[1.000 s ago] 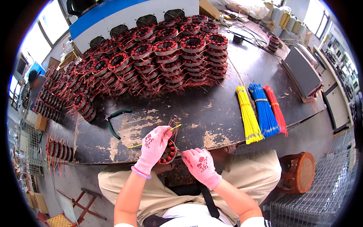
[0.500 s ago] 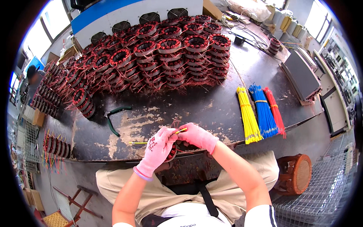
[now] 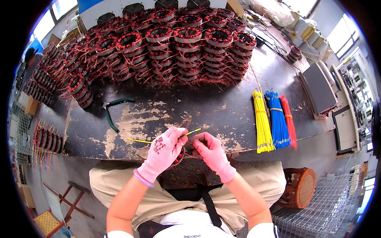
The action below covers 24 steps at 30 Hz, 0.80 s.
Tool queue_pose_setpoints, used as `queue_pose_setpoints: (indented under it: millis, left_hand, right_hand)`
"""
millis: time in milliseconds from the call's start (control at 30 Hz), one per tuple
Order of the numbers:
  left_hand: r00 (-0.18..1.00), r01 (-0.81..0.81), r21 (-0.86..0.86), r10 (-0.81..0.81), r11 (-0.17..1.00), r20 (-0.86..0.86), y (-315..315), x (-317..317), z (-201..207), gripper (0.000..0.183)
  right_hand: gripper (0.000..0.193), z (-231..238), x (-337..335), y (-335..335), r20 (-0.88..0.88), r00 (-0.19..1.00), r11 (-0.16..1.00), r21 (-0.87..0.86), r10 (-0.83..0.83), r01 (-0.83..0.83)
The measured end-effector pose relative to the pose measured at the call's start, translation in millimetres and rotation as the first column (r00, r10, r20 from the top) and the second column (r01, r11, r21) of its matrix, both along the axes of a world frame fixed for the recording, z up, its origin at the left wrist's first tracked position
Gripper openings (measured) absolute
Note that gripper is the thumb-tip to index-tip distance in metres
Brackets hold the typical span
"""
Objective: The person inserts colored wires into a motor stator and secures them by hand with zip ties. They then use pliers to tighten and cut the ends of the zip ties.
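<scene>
My left hand (image 3: 166, 146), in a pink glove, is closed in a pinch on a yellow wire (image 3: 193, 131) that sticks out on both sides of it. Under the fingers sits a stator ring with red windings (image 3: 179, 157), largely hidden by the hand, at the table's front edge. Thin reddish lead wires (image 3: 185, 123) rise past the fingertips. Just right of the stator, my right hand (image 3: 214, 156), gloved in pink too, has its fingers curled together. Whatever lies between those fingertips is too small to make out.
Stacked stators (image 3: 188, 51) fill the back of the table (image 3: 158, 95). Green-handled cutters (image 3: 113, 113) lie left. Bundles of yellow (image 3: 262, 123), blue (image 3: 278, 121) and red wires (image 3: 288, 121) lie right. A wooden stool (image 3: 297, 188) stands beside my leg; a person (image 3: 29, 65) is far left.
My right hand has left the end of the yellow wire and moved a little right and down, its fingers curling. My left hand keeps its pinch. The whole view has shifted slightly.
</scene>
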<state>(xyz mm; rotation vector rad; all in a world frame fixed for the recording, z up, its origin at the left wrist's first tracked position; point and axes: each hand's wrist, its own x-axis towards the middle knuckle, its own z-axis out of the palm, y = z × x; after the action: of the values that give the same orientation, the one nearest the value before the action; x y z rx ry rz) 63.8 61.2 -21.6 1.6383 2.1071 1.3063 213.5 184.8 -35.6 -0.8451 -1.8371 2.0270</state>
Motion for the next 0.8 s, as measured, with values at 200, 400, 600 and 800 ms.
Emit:
queue_pose_setpoints:
  millis: [200,400,600,800]
  left_hand:
    - [0.997,0.027,-0.044,-0.029,0.999,-0.065,-2,-1,1,0.019]
    - [0.994,0.069,-0.057,-0.073,0.996,-0.076,-1,-3,1,0.021]
    - [0.99,0.104,-0.101,-0.113,0.989,-0.087,-4,-1,14,0.018]
    - [0.988,0.03,-0.151,-0.053,0.988,-0.146,-5,7,19,0.016]
  right_hand:
    - [0.015,1,8,-13,-0.133,0.979,0.988,0.005,-0.152,0.154]
    - [0.017,12,8,-9,-0.195,0.977,0.638,0.742,-0.089,0.206]
    - [0.016,17,5,4,-0.094,0.995,0.793,0.608,0.019,0.042]
    - [0.015,19,6,7,-0.043,0.999,0.856,0.517,0.033,-0.006]
